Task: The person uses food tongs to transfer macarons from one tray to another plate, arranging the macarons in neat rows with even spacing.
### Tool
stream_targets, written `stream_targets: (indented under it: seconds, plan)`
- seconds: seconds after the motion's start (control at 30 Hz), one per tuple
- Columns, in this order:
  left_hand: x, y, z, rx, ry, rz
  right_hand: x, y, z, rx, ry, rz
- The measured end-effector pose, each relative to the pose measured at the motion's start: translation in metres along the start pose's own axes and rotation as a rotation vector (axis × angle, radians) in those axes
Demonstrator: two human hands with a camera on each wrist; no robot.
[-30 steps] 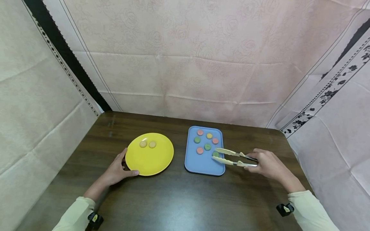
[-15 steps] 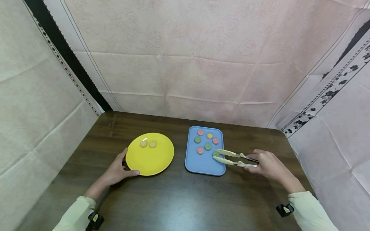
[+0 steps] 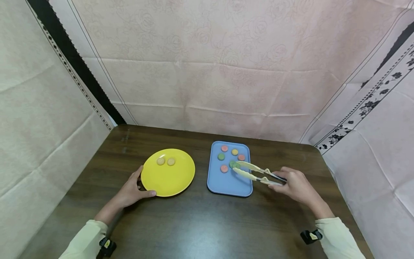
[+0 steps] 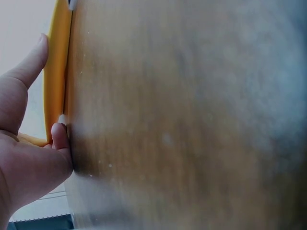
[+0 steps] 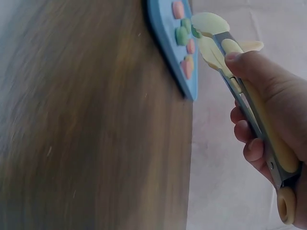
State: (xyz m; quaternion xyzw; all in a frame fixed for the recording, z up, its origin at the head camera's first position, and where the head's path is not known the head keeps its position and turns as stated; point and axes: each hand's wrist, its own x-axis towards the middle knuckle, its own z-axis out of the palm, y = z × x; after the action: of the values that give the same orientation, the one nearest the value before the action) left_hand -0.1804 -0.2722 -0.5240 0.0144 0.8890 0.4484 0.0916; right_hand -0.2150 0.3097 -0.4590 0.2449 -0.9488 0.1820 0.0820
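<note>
My right hand grips cream tongs by their handles over the blue tray. A green disc sits pinched between the tong tips, close to another green disc. Several pink, yellow and green discs lie on the tray's far half. In the right wrist view the tongs reach over the tray, with my right hand curled round them. My left hand holds the near-left rim of the yellow plate, thumb on top. Two pale discs lie on the plate.
The dark wooden table carries the plate and tray side by side, a narrow gap apart. Pale fabric walls close off the back and both sides. The left wrist view shows the plate rim against my left hand.
The tongs closed on the green disc at the tray's right side and moved it up and left toward the tray's middle. The left hand and plate stayed put.
</note>
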Motion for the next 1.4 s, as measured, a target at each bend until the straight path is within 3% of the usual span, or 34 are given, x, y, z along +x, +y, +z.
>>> stream_targets:
  seconds: [0.23, 0.73, 1.03, 1.3, 1.4]
  plan:
    - [-0.002, 0.0, 0.0, 0.001, -0.001, -0.014, 0.025, -0.02, 0.008, 0.052, 0.007, 0.013]
    - [0.001, 0.001, 0.001, -0.007, 0.009, -0.018, 0.084, -0.073, 0.034, 0.143, -0.011, -0.077]
    - [-0.001, 0.0, 0.001, -0.007, 0.011, -0.009, 0.108, -0.097, 0.056, 0.106, -0.031, -0.202]
    - [-0.001, 0.0, 0.0, -0.013, 0.008, -0.012, 0.127, -0.112, 0.067, 0.054, -0.03, -0.24]
    - [-0.002, 0.001, 0.0, -0.013, 0.007, -0.013, 0.132, -0.116, 0.07, 0.051, -0.061, -0.219]
